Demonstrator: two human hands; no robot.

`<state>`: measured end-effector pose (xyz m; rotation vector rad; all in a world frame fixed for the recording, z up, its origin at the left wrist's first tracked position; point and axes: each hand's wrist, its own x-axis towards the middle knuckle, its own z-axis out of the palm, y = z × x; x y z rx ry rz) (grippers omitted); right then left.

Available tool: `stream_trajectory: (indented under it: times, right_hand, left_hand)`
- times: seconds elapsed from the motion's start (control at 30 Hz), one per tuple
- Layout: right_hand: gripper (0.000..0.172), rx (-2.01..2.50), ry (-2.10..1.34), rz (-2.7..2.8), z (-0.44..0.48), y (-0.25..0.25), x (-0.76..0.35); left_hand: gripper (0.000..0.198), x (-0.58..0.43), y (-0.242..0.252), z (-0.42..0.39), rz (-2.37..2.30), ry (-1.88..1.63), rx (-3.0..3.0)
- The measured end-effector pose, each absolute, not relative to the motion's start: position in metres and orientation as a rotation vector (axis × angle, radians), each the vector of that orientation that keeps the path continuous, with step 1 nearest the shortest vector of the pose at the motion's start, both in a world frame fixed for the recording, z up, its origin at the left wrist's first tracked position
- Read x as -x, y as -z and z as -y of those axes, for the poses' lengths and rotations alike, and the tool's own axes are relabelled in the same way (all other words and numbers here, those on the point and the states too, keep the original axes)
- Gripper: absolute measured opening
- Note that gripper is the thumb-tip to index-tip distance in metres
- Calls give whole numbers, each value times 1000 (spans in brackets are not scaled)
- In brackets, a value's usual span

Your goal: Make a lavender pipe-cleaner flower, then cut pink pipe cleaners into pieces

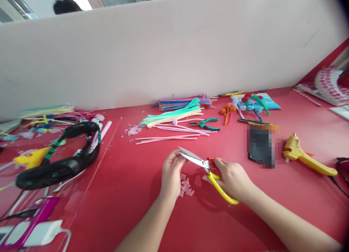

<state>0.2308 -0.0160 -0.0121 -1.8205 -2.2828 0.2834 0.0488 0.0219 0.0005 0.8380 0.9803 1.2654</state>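
Note:
My right hand grips yellow-handled scissors, their blades pointing left toward my left hand. My left hand is pinched closed right at the blade tips, holding something too small to make out. Under it lies a small heap of short pink cut pieces on the red table. Long pink pipe cleaners lie just beyond my hands.
Bundles of coloured pipe cleaners, green-handled pliers, pipe-cleaner flowers, a black phone and a yellow glue gun lie behind and right. A black neck fan, another glue gun and chargers sit left. A white partition stands behind.

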Motion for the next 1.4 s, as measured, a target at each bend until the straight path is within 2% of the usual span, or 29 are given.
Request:
stream_trajectory:
  times: [1.4]
  right_hand:
    - [27, 1800, -381, 2245, 20, 21, -228]
  left_hand:
    - [5, -44, -2, -25, -861, -1326, -740]
